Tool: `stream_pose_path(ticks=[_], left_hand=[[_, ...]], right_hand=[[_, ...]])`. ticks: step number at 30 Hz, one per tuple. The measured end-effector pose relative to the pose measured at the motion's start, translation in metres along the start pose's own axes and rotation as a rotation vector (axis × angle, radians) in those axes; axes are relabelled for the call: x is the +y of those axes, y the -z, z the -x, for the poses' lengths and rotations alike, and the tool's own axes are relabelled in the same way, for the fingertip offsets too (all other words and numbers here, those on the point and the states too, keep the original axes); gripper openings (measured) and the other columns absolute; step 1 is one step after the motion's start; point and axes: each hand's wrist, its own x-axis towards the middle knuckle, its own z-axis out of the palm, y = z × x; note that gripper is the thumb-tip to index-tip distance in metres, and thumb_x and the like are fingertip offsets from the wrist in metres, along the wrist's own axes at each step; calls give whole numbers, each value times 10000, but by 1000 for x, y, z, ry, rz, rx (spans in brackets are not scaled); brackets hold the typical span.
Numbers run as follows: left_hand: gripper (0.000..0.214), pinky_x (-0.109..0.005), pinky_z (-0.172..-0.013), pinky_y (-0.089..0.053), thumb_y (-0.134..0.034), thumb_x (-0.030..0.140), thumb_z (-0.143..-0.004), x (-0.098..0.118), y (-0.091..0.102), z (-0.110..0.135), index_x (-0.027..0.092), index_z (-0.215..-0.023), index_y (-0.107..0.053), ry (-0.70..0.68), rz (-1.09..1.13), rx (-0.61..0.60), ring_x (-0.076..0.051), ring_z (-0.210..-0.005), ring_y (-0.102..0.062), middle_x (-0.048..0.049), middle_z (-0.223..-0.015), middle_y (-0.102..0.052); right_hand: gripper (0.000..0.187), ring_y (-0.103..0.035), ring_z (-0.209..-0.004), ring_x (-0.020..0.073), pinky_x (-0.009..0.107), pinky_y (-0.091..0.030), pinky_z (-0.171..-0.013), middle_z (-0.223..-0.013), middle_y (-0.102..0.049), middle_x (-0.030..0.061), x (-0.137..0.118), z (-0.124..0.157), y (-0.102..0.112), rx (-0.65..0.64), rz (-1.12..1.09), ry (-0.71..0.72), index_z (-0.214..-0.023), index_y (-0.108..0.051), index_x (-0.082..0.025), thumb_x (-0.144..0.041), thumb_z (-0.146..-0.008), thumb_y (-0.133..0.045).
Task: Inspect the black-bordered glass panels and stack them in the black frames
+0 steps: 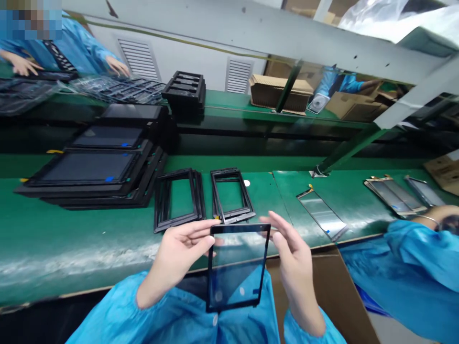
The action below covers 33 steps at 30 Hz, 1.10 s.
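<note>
I hold a clear glass panel with a black border (237, 267) upright in front of me, over my lap. My left hand (179, 253) grips its left edge near the top corner, thumb and fingers pinched on the border. My right hand (292, 253) holds the right edge, fingers stretched along it. Just beyond my hands, two stacks of black frames (179, 198) (231, 196) lie on the green bench (71, 239).
Stacked black trays with dark screens (93, 167) sit at the left. A shiny film strip (322, 215) and more strips (390, 193) lie to the right. A co-worker's blue sleeve (412, 267) is at my right; another person (68, 48) works across. Cardboard boxes (279, 93) stand behind.
</note>
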Motion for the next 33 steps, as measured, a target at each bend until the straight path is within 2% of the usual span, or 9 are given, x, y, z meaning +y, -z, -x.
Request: stream_pose_path(ticks=[3, 5, 16, 19, 21, 24, 26, 28, 33], left_hand=[[357, -279, -570, -685, -956, 362, -737, 4, 0, 4, 198, -1048, -894, -11, 11, -5, -223, -559, -790, -108, -777, -857], [345, -246, -574, -676, -984, 338, -693, 7, 1, 4, 217, -1006, -901, 2, 13, -8, -233, -604, -812, -104, -767, -856], [414, -255, -588, -685, -963, 413, -739, -2, 3, 2, 178, -1069, -879, 42, -15, -11, -240, -640, -823, -105, -798, -860], [466, -289, -595, -694, -944, 414, -760, -4, 0, -1, 174, -1150, -859, 83, 24, -46, -288, -771, -849, -111, -913, -867], [495, -320, -647, -706, -878, 432, -837, -7, 0, -4, 197, -1268, -819, 62, 18, -82, -315, -918, -849, -122, -1045, -864], [306, -324, -761, -695, -741, 389, -962, -11, 4, -4, 225, -1197, -846, -133, -190, -47, -281, -1002, -830, -101, -1079, -863], [174, -296, -815, -661, -723, 301, -974, -13, 7, -2, 222, -994, -876, -346, -438, 3, -236, -939, -821, -70, -980, -864], [125, -270, -828, -624, -740, 227, -957, -15, 8, 1, 217, -926, -860, -533, -639, 14, -201, -882, -806, -43, -938, -855], [112, -256, -789, -588, -714, 184, -982, -14, 1, 2, 193, -993, -825, -710, -839, 6, -182, -870, -794, -28, -972, -847]], right_hand=[[328, -798, -684, 240, 378, -661, -743, -738, -827, 62, -12, -10, -3, -51, -99, -109, -1127, -821, -192, -445, -958, -698], [287, -790, -633, 238, 370, -662, -723, -651, -804, 48, -16, -10, -6, -44, -113, -124, -1038, -829, -188, -434, -927, -731], [207, -820, -645, 239, 309, -668, -658, -712, -834, 58, -10, 0, -12, 42, -106, -80, -953, -831, -205, -401, -908, -780], [229, -812, -592, 229, 296, -668, -592, -793, -857, 65, -4, 2, -10, -16, -161, -118, -1020, -790, -209, -398, -893, -816], [269, -793, -529, 225, 278, -651, -515, -775, -855, 66, -2, 2, -9, 12, -202, -152, -1034, -764, -204, -413, -882, -837], [301, -797, -529, 219, 249, -645, -498, -763, -852, 73, -4, 1, -7, 123, -203, -146, -1019, -765, -185, -424, -863, -861], [296, -800, -538, 211, 238, -652, -521, -776, -856, 75, -7, 0, -6, 176, -182, -116, -1016, -773, -181, -411, -857, -869], [272, -801, -539, 205, 234, -659, -534, -775, -857, 67, -10, 1, -6, 215, -153, -79, -1013, -779, -184, -392, -860, -868], [204, -825, -600, 211, 234, -680, -579, -823, -867, 56, -10, 8, -10, 249, -73, -3, -1058, -791, -203, -334, -907, -830]])
